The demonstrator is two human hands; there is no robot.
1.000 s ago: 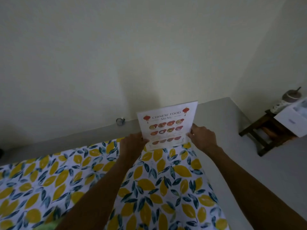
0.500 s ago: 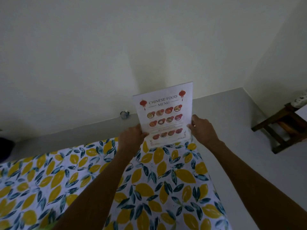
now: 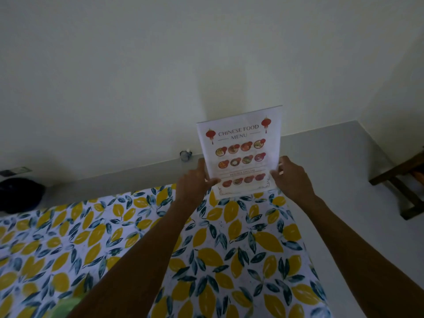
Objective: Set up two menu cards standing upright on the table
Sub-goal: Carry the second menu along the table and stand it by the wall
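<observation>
1. Two hands hold one card: the left hand (image 3: 193, 183) pinches the lower left edge, thumb across the front, and the right hand (image 3: 290, 177) closes lightly on the lower right edge, fingers curled behind.
2. Both forearms reach forward from the bottom of the view, nearly straight, wrists level with the card's lower third.
3. The white rectangular printed menu card (image 3: 241, 152), headed "Chinese Food Menu" with red lanterns and rows of dish pictures, stands close to upright at the far edge of the tabletop, its bottom edge apparently touching the cloth.
4. It looks light, thin and fairly stiff, perhaps in a clear holder, though I cannot tell. Low grips at both side edges suit it; it would likely tip easily if let go off balance.
5. The lemon-and-leaf patterned tablecloth (image 3: 229, 249) covers the tabletop beneath.
6. No second card is in view, so half the task seems left.
</observation>
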